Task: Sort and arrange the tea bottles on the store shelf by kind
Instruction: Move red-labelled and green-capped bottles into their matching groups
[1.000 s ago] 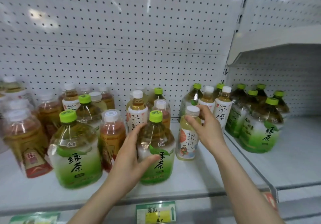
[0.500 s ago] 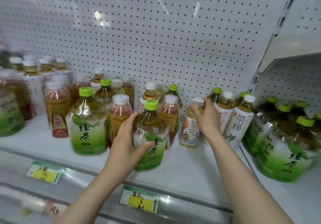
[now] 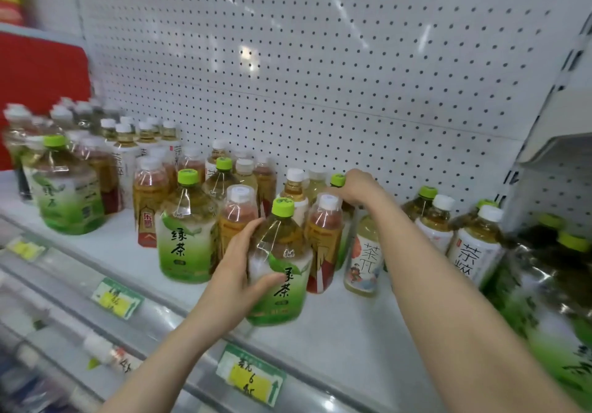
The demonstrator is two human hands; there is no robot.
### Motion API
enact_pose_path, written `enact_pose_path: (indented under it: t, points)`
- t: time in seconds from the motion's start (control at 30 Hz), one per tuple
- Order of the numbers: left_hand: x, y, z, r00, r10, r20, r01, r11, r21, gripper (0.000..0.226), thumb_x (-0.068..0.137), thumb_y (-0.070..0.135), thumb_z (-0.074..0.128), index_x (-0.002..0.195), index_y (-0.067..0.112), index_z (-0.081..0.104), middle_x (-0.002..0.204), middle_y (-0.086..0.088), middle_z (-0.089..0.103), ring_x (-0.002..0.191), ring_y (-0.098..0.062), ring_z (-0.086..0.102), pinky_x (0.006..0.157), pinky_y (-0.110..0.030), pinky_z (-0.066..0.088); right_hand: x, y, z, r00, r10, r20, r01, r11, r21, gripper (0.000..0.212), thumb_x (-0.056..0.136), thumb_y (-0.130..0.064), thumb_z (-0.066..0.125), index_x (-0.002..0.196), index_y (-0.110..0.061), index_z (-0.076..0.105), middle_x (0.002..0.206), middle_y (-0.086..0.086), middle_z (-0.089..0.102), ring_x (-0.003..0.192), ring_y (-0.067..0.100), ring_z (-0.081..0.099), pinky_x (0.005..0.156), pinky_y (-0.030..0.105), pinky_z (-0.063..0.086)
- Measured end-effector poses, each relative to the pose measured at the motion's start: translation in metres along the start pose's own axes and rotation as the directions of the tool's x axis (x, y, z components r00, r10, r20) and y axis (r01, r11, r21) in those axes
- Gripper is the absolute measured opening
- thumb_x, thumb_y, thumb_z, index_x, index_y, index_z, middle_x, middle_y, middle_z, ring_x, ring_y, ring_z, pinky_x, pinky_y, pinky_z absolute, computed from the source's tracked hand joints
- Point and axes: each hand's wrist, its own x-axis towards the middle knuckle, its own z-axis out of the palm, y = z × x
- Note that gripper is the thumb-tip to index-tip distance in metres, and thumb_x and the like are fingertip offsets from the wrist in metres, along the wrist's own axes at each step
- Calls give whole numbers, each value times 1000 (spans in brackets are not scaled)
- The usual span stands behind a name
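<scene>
On the white pegboard-backed shelf (image 3: 346,326), left fingers (image 3: 246,233) grip a green-tea bottle (image 3: 282,271); right fingers (image 3: 350,185) seemingly clasp a rear bottle (image 3: 337,180).

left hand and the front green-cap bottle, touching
Touching: head view shows the left hand wrapped round the front green-cap bottle, thumb across its label.

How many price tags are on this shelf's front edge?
3. One price tag sits below the green-capped bottle your left hand holds, one further left, and a blurred one far left. More may lie out of view.
</scene>
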Motion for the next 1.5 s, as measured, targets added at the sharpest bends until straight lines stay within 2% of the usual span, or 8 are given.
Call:
enact_pose_path:
  t: [0.17,0.33,0.5,0.63,0.77,0.97,1.3,1.5]
  points:
    - [3,-3,1,1000,-4,6,5,1000,-10,91,72,48,73,146,44,21,146,33,31,133,16,29,112,-19,28,7,1,-8,1000,-26,-11,26,1000,6,72,86,-58,64,136,-8,52,128,11,61,113,28,59,87,33,46]
    - [7,-4,-1,1000,14,28,-13,1000,-8,92,70,54,69,147,41,19,147,31,29,134,13,30,113,-23,28,-8,12,-41,961,-46,-271,123,954,272,42,87,-51,68,98,-11,58,95,4,64,88,24,59,73,34,46]
    - [7,-4,-4,998,24,50,-24,1000,0,98,69,55,67,151,34,19,153,19,29,137,1,32,114,-32,30,-47,4,-92,771,8,-636,422,742,521,34,92,-45,63,101,-12,58,95,1,66,89,20,63,83,38,51]
    - [8,-2,-7,998,33,58,-33,999,1,97,72,51,70,152,31,19,156,13,29,137,-5,33,113,-35,33,-87,7,-108,661,138,-737,563,558,610,24,93,-47,58,94,-24,56,98,3,69,93,22,67,89,44,55]
    - [7,1,-9,998,47,50,-46,999,-7,91,76,40,75,151,27,24,154,6,33,129,-3,34,107,-32,34,-129,22,-80,715,184,-675,447,623,643,31,89,-56,53,90,-26,58,97,6,71,93,26,67,91,50,53]
    - [7,3,-13,995,54,78,-52,998,-34,86,77,35,77,148,29,28,145,12,37,126,-2,33,105,-28,30,-169,41,16,863,85,-499,225,819,529,39,98,-49,50,114,-14,57,94,-7,68,86,10,64,77,31,47]
    - [10,-4,-20,986,51,156,-39,996,-75,90,68,48,73,145,34,29,138,11,47,124,-15,49,102,-46,46,-184,35,43,869,146,-474,155,827,540,29,95,-49,55,110,-24,53,94,-14,66,85,2,63,86,35,54]
    - [12,-5,-17,988,67,139,-56,995,-78,85,73,38,76,144,36,30,137,9,48,116,-15,49,99,-49,47,-197,35,67,841,313,-441,26,791,611,89,57,-75,75,132,-36,48,128,-15,61,117,9,57,102,41,47]
